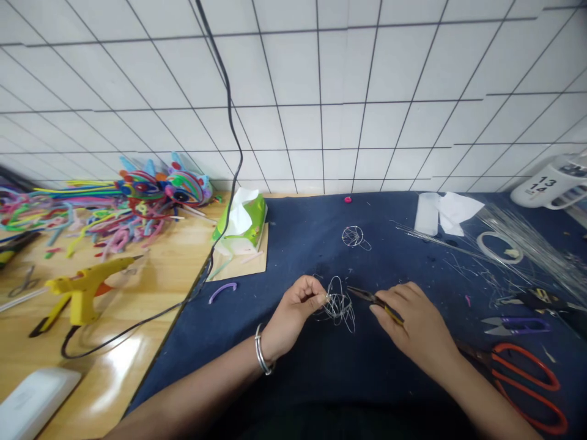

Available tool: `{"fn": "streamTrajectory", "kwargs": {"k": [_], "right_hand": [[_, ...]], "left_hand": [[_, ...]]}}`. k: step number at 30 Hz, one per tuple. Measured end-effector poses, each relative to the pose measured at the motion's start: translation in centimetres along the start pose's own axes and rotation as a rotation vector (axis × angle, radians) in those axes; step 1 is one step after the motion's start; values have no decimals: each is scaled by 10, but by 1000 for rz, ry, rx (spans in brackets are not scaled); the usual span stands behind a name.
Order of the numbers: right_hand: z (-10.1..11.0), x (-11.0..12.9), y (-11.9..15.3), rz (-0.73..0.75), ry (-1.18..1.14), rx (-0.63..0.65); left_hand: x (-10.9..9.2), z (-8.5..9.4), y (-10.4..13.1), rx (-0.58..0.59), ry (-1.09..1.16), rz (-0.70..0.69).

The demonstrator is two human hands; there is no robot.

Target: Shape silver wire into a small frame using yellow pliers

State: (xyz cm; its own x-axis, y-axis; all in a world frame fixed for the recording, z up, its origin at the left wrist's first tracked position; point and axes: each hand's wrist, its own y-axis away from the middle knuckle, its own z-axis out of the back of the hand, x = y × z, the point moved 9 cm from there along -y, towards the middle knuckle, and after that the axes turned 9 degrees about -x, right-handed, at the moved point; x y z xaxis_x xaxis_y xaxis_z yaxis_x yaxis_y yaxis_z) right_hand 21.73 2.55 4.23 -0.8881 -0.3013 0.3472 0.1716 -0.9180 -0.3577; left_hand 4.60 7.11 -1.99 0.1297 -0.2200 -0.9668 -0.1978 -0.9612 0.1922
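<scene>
My left hand (303, 308) pinches the edge of a tangled wire frame (339, 307) between thumb and fingers. Thin silvery loops stick out from it over the dark blue cloth. My right hand (415, 321) is wrapped round a pair of pliers (378, 300) with yellowish handles. The pliers' narrow jaws point left, close to the upper right of the wire frame; whether they touch it I cannot tell. Beyond both hands lies a second round wire frame (353, 236) on the cloth.
At left are a yellow glue gun (85, 287), pipe cleaners (114, 214) and a tissue pack (247, 223). A black cable (229, 116) hangs down in front. At right lie loose wires (536, 244), purple snips (518, 325), orange-handled scissors (527, 366) and a white mug (550, 183).
</scene>
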Motion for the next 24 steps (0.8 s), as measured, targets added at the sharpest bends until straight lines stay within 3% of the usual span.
{"fn": "streamTrajectory", "kwargs": {"k": [10, 24], "right_hand": [[-15, 5, 1, 3, -198, 157], [-32, 3, 5, -70, -338, 254]], "left_hand": [[4, -12, 1, 129, 31, 61], [-1, -12, 1, 168, -106, -13]]}}
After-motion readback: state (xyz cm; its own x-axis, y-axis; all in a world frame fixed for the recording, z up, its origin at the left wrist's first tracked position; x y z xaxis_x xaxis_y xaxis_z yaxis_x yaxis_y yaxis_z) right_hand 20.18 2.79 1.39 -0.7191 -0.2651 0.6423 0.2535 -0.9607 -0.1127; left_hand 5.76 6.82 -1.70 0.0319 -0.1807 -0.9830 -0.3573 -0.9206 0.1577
